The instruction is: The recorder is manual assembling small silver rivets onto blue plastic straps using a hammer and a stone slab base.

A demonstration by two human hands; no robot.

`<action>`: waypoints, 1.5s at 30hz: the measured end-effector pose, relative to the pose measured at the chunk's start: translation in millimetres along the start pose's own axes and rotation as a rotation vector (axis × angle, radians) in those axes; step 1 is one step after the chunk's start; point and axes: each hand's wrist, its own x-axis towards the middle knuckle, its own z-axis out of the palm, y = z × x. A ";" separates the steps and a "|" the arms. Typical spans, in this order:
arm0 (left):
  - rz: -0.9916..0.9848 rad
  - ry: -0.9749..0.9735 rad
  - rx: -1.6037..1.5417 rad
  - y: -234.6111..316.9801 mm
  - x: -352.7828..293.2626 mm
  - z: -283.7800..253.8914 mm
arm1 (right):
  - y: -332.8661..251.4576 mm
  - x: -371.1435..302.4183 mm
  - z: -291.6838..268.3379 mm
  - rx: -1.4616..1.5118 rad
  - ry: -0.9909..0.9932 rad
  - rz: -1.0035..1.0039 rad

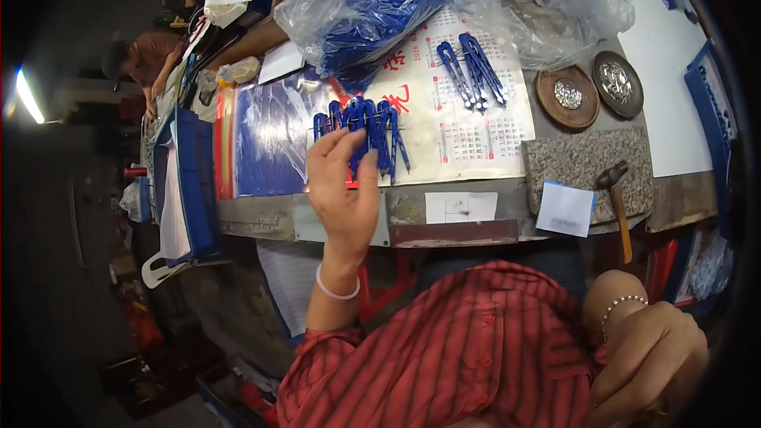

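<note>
My left hand [346, 190] is over a row of slim blue two-legged pieces [369, 123] on the table. Its thumb and fingers are apart, bent close to the pieces, and I see nothing held between them. A thin pin or wire seems to stick out at the row's sides. Farther right, several more such blue pieces [479, 71] with silvery ends lie on a printed calendar sheet [420, 162]. My right hand [654, 349] is low at the right beside my body, fingers curled in. What it holds, if anything, is hidden.
Clear plastic bags [372, 16] of blue parts lie behind. Two round dishes [567, 115] hold small metal parts. A hammer [618, 206] rests on a stone slab [555, 158] beside a white paper pad [565, 210]. A blue bin [194, 190] stands left. Another person [151, 63] sits at the far left.
</note>
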 end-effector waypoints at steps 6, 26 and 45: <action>-0.012 -0.143 -0.043 12.7 3.2 18.8 | -11.5 -18.6 -8.5 -0.007 -0.014 -0.105; -0.396 -0.506 0.071 -39.8 81.3 185.3 | -28.1 -59.9 7.0 -1.006 0.543 0.943; -0.949 -0.648 -1.137 102.6 -32.8 57.5 | 2.6 -92.1 -8.0 -0.964 0.479 1.268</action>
